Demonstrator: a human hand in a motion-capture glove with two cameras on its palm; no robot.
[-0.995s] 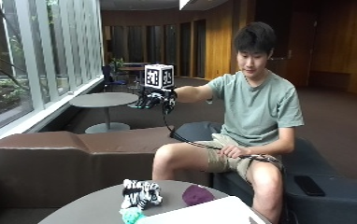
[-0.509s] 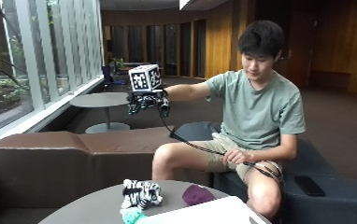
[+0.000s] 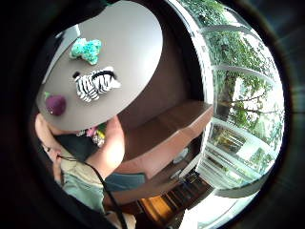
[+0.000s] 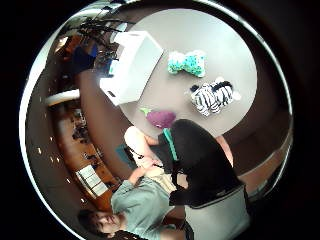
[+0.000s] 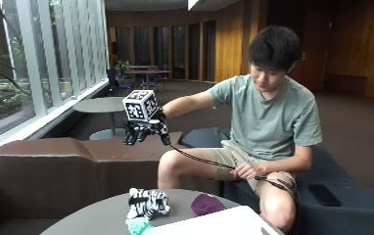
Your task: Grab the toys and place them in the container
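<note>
The gloved right hand (image 5: 145,133), fingers hanging relaxed and holding nothing, hovers well above the zebra toy (image 5: 148,202), which lies on the counter (image 5: 96,220) beside the white container (image 4: 131,65).

a brown bench (image 5: 57,166) runs along behind the round grey table (image 5: 102,223), right under tall windows (image 5: 37,58) with green trees (image 3: 238,62) outside. a second small round table (image 5: 102,104) stands over by the glass. a dark phone (image 5: 322,194) lies flat on the seat (image 5: 350,200) just beside the person's knee. further back, more tables and chairs (image 5: 141,76) against wood-panelled walls (image 5: 232,39).
</note>
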